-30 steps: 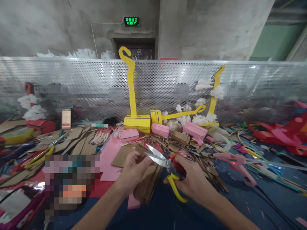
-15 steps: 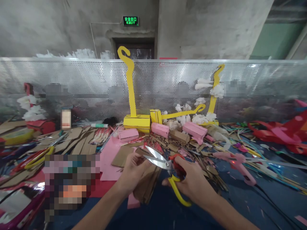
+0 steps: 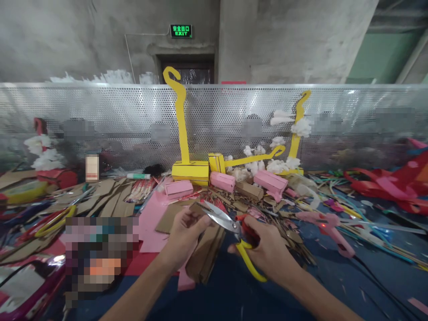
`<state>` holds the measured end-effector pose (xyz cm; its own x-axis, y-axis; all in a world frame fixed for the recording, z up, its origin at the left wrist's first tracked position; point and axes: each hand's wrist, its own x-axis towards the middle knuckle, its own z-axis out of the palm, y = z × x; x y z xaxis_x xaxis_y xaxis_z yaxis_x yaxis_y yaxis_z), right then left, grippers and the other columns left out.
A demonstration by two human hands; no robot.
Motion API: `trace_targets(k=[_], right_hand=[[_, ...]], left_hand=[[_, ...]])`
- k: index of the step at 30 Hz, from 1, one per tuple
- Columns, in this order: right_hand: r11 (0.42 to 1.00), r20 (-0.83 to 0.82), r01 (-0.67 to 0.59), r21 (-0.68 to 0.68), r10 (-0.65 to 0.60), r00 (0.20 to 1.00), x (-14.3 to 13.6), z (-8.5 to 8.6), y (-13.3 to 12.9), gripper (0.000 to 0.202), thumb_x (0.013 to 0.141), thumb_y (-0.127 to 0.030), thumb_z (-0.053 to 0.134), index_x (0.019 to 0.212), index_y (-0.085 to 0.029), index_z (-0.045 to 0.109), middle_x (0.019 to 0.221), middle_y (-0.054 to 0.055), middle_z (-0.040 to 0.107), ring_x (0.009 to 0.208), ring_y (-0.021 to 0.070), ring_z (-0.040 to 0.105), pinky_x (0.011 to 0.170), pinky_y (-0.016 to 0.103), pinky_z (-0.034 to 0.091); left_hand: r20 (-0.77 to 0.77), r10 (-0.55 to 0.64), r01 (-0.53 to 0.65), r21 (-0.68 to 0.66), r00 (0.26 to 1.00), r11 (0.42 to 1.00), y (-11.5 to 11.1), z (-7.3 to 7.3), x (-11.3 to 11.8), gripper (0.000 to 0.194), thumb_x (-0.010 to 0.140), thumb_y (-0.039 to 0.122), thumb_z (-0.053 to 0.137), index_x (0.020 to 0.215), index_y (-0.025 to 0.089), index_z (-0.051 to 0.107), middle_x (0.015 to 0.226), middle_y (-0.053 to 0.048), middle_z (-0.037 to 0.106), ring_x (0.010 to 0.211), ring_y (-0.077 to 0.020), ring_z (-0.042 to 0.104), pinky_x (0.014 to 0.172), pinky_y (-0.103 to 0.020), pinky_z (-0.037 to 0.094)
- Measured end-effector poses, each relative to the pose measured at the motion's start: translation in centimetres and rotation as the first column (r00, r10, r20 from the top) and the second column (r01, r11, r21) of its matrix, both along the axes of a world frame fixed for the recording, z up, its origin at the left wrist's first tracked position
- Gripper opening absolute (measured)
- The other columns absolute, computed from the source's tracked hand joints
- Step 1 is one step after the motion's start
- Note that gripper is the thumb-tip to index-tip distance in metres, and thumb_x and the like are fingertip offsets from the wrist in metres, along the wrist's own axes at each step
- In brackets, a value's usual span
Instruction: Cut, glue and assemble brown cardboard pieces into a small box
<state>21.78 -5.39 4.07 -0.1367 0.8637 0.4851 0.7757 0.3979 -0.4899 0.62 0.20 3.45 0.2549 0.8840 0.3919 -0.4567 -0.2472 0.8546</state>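
Note:
My right hand [image 3: 267, 247] is wrapped round a pair of scissors [image 3: 225, 221] with one red and one yellow handle. The blades point up and left, only slightly apart, at a small piece of brown cardboard [image 3: 197, 207]. Pinching that piece, my left hand [image 3: 185, 236] has its thumb right beside the blades; the fingers cover much of the cardboard. Below the hands lie folded brown cardboard strips [image 3: 204, 256] and a pink paper scrap [image 3: 186, 281].
Behind the hands stand pink boxes [image 3: 179, 189] and a yellow box with a hooked upright [image 3: 182, 129]. A pink glue gun [image 3: 329, 225] with a cable lies right. Cardboard scraps [image 3: 294, 238] litter the blue tabletop [image 3: 247, 294]. A perforated metal screen [image 3: 217, 120] runs along the back.
The scissor blades have come closer together at the cardboard, and the yellow handle has swung up slightly. More of the cardboard piece shows above my left fingers.

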Motion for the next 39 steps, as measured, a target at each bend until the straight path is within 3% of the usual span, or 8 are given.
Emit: trace_targets(k=[4, 8, 16, 27, 33, 39], right_hand=[[0.999, 0.055, 0.004, 0.046, -0.007, 0.998, 0.1, 0.3, -0.1, 0.038, 0.078, -0.042, 0.078, 0.078, -0.023, 0.046, 0.076, 0.000, 0.060, 0.064, 0.0168, 0.051, 0.057, 0.025, 0.037], [0.995, 0.080, 0.001, 0.100, -0.009, 0.997, 0.0, 0.3, -0.4, 0.037, 0.077, -0.042, 0.079, 0.083, -0.023, 0.047, 0.086, 0.004, 0.061, 0.073, 0.0201, 0.056, 0.063, 0.028, 0.042], [0.984, 0.076, -0.001, 0.177, -0.012, 0.997, 0.0, 0.0, -0.3, 0.043, 0.078, -0.051, 0.076, 0.071, -0.023, 0.044, 0.064, -0.003, 0.054, 0.054, 0.0138, 0.046, 0.053, 0.025, 0.031], [0.953, 0.153, 0.032, 0.300, -0.081, 0.985, 0.9, -0.3, -0.3, 0.039, 0.077, -0.048, 0.074, 0.068, -0.023, 0.046, 0.056, -0.004, 0.052, 0.049, 0.0121, 0.044, 0.052, 0.025, 0.029], [0.985, 0.164, 0.038, 0.166, -0.065, 0.984, 0.5, 0.1, -0.2, 0.037, 0.079, -0.045, 0.073, 0.072, -0.024, 0.043, 0.063, -0.003, 0.055, 0.053, 0.0146, 0.048, 0.052, 0.025, 0.030], [0.992, 0.197, 0.026, 0.123, -0.050, 0.979, 0.2, 0.1, -0.5, 0.035, 0.080, -0.044, 0.075, 0.084, -0.023, 0.047, 0.087, 0.005, 0.061, 0.075, 0.0219, 0.058, 0.064, 0.029, 0.040]], left_hand=[[-0.062, 0.067, -0.061, 0.093, 0.996, 0.994, 0.3, 0.3, -0.4, 0.013, 0.080, 0.028, 0.082, 0.088, 0.019, 0.078, 0.092, -0.004, 0.077, 0.087, -0.0185, 0.069, 0.084, -0.029, 0.055], [-0.146, 0.089, -0.067, 0.152, 0.985, 0.986, -0.1, 0.7, -0.3, 0.009, 0.079, 0.026, 0.081, 0.083, 0.019, 0.078, 0.086, -0.003, 0.077, 0.081, -0.0182, 0.069, 0.080, -0.028, 0.056], [-0.173, 0.043, -0.021, 0.126, 0.984, 0.992, -0.9, 0.4, 0.2, 0.013, 0.085, 0.030, 0.076, 0.093, 0.019, 0.080, 0.093, -0.006, 0.078, 0.092, -0.0235, 0.071, 0.083, -0.031, 0.056], [-0.068, -0.001, 0.005, 0.055, 0.998, 0.998, -0.6, -0.8, 0.5, 0.010, 0.081, 0.028, 0.080, 0.088, 0.020, 0.079, 0.088, -0.004, 0.077, 0.084, -0.0182, 0.068, 0.079, -0.026, 0.054], [-0.122, -0.007, 0.020, 0.106, 0.993, 0.994, -0.6, -0.2, 0.2, 0.010, 0.085, 0.025, 0.077, 0.091, 0.018, 0.078, 0.087, -0.004, 0.076, 0.082, -0.0180, 0.068, 0.080, -0.028, 0.054], [-0.224, 0.049, -0.004, 0.198, 0.973, 0.980, -0.8, 0.4, 0.0, 0.010, 0.084, 0.025, 0.076, 0.091, 0.019, 0.080, 0.090, -0.006, 0.077, 0.084, -0.0217, 0.069, 0.085, -0.033, 0.056]])
